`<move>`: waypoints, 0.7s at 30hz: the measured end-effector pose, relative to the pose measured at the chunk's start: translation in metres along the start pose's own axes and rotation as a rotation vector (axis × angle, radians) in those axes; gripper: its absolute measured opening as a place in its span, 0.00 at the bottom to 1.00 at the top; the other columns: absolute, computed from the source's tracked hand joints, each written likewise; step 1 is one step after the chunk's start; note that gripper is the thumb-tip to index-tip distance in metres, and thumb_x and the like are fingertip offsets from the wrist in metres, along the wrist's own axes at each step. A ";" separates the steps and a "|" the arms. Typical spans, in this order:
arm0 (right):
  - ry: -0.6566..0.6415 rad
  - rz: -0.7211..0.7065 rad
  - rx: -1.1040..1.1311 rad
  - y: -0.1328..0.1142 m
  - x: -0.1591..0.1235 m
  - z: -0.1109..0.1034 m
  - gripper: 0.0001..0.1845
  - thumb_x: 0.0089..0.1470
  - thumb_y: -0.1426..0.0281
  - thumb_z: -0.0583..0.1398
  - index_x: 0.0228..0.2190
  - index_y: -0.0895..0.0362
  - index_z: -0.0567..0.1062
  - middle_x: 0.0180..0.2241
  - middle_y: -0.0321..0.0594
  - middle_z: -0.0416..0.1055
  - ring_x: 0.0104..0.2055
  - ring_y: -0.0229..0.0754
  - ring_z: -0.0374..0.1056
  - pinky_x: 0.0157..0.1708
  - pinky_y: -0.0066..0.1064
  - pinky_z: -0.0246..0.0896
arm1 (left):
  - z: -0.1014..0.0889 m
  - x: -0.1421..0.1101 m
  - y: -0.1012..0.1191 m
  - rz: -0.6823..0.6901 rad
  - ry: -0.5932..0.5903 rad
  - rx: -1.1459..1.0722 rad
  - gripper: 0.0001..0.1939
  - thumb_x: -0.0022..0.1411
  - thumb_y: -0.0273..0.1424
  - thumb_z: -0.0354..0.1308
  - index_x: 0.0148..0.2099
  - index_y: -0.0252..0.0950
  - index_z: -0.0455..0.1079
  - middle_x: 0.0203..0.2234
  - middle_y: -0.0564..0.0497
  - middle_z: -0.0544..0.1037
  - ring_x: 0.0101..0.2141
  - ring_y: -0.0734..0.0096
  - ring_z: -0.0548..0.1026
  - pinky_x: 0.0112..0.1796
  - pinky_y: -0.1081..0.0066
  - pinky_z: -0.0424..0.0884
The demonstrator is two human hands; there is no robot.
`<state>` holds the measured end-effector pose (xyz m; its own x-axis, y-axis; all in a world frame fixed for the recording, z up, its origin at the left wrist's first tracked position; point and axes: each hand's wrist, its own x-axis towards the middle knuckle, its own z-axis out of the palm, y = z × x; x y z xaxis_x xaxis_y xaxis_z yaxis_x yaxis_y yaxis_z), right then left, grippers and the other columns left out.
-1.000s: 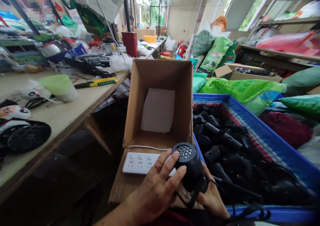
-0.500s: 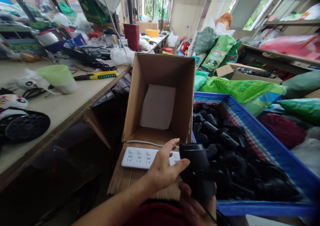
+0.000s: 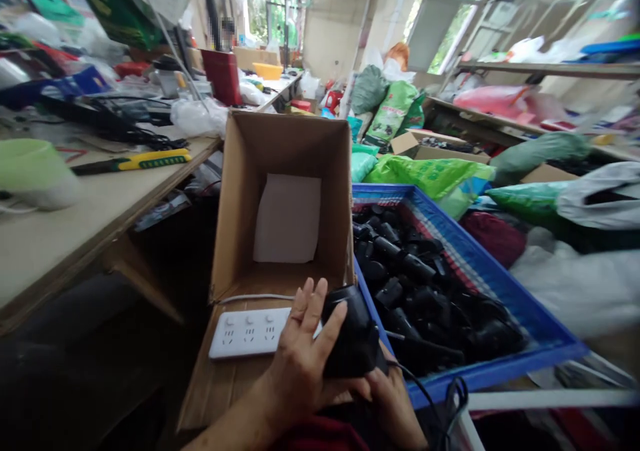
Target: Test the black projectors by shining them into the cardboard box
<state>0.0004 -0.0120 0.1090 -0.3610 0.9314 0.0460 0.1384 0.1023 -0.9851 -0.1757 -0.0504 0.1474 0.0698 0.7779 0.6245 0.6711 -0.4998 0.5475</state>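
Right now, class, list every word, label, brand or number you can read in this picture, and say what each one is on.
No text can be read clearly.
Green sack: printed words, too small and blurred to read.
White power strip: no lettering seen, only socket holes.
Black lamp: nothing readable on the side showing.

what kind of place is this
Probably a small workshop or packing room for electrical goods: a blue plastic crate heaped with black lamp-like units, a white power strip by an open cardboard box, and a plywood workbench strewn with cables.
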 end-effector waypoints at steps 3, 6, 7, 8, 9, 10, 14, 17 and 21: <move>-0.054 -0.012 0.037 -0.017 -0.001 -0.014 0.40 0.40 0.50 0.64 0.53 0.54 0.66 0.46 0.48 0.73 0.47 0.56 0.70 0.44 0.43 0.66 | -0.001 0.000 -0.010 0.040 0.036 -0.106 0.52 0.47 0.42 0.67 0.68 0.42 0.41 0.66 0.40 0.42 0.62 0.38 0.47 0.58 0.45 0.50; -0.182 -0.092 0.105 -0.031 -0.004 -0.033 0.44 0.36 0.51 0.67 0.54 0.53 0.65 0.50 0.49 0.70 0.51 0.58 0.67 0.49 0.46 0.62 | -0.015 0.008 -0.011 -0.024 -0.052 -0.304 0.50 0.53 0.41 0.63 0.68 0.44 0.36 0.66 0.42 0.43 0.62 0.44 0.51 0.58 0.51 0.53; -0.214 -0.112 0.125 -0.034 -0.005 -0.039 0.45 0.36 0.53 0.68 0.55 0.52 0.64 0.52 0.48 0.69 0.52 0.58 0.66 0.51 0.47 0.60 | -0.020 0.011 -0.009 -0.024 -0.137 -0.371 0.46 0.55 0.41 0.61 0.68 0.44 0.38 0.66 0.43 0.44 0.62 0.44 0.51 0.58 0.51 0.53; -0.240 -0.129 0.131 -0.037 -0.006 -0.044 0.44 0.36 0.54 0.68 0.55 0.51 0.64 0.52 0.47 0.68 0.52 0.57 0.66 0.51 0.47 0.59 | -0.024 0.013 -0.006 -0.037 -0.222 -0.418 0.41 0.58 0.41 0.58 0.67 0.44 0.41 0.66 0.44 0.47 0.62 0.45 0.52 0.58 0.52 0.53; -0.256 -0.145 0.122 -0.039 -0.007 -0.049 0.44 0.36 0.55 0.69 0.55 0.50 0.64 0.52 0.46 0.68 0.53 0.57 0.66 0.52 0.47 0.59 | -0.026 0.015 -0.003 -0.053 -0.293 -0.459 0.37 0.60 0.41 0.55 0.67 0.45 0.44 0.65 0.44 0.50 0.62 0.46 0.52 0.59 0.53 0.53; -0.266 -0.158 0.104 -0.041 -0.008 -0.054 0.43 0.36 0.56 0.69 0.54 0.50 0.65 0.52 0.46 0.69 0.52 0.56 0.66 0.52 0.47 0.59 | -0.026 0.015 0.001 -0.076 -0.343 -0.492 0.33 0.61 0.42 0.52 0.66 0.45 0.47 0.64 0.45 0.52 0.62 0.47 0.53 0.59 0.53 0.53; -0.302 -0.133 0.076 -0.046 -0.021 -0.071 0.42 0.37 0.48 0.65 0.54 0.50 0.66 0.50 0.45 0.70 0.51 0.56 0.67 0.52 0.47 0.59 | -0.010 0.012 0.014 -0.193 -0.385 -0.642 0.30 0.62 0.47 0.48 0.64 0.46 0.53 0.63 0.45 0.55 0.61 0.46 0.53 0.59 0.53 0.52; -0.259 -0.028 0.036 -0.043 -0.044 -0.092 0.46 0.35 0.46 0.65 0.54 0.50 0.65 0.52 0.46 0.69 0.52 0.57 0.66 0.52 0.47 0.58 | 0.010 0.013 0.019 -0.217 -0.509 -0.788 0.29 0.62 0.48 0.48 0.62 0.48 0.56 0.62 0.47 0.56 0.61 0.46 0.53 0.59 0.53 0.52; -0.136 0.227 -0.295 -0.030 -0.090 -0.153 0.49 0.29 0.54 0.70 0.55 0.51 0.65 0.54 0.46 0.68 0.54 0.60 0.64 0.53 0.45 0.59 | 0.030 0.011 0.017 -0.292 -0.811 -0.809 0.35 0.60 0.46 0.53 0.66 0.51 0.44 0.66 0.50 0.45 0.64 0.46 0.42 0.60 0.47 0.44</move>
<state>0.1699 -0.0455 0.1597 -0.4073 0.8891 -0.2090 0.4804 0.0139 -0.8769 -0.1412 -0.0388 0.1470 0.6349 0.7715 0.0405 0.0974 -0.1319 0.9865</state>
